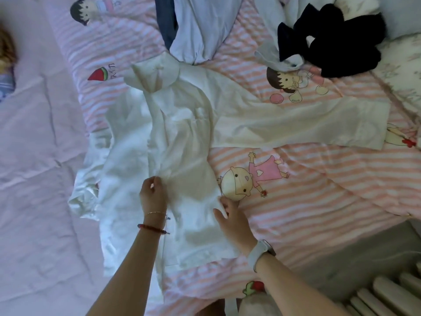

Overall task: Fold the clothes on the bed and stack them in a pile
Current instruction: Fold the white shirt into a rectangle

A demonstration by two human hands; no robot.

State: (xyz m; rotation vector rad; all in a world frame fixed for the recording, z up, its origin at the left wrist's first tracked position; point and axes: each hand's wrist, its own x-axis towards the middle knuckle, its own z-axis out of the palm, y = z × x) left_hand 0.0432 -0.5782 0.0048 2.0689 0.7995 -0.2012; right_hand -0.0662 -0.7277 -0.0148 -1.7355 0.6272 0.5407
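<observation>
Her left hand (152,193) pinches a ridge of the white garment (182,137) near its middle, fingers curled round a fold of cloth, a red bead bracelet on that wrist. Her right hand (230,215) grips the garment's right edge just beside it, thumb over the fabric, a pale watch on the wrist. The white garment lies spread face-up across the bed (330,201), collar away from her, one long sleeve stretched flat to the right, the other bunched and crumpled at the left over the pale pink sheet (34,156). I'd say she is straightening the body before the first fold, so the task looks barely begun. To do it well she should draw both hands apart to pull the wrinkles flat, then free that crumpled left sleeve and lay it straight before bringing anything inward, otherwise the fold will trap lumps. Further up the bed wait a light blue garment (193,30) and a dark navy one (337,42), both heaped and unfolded; no pile shows yet.
</observation>
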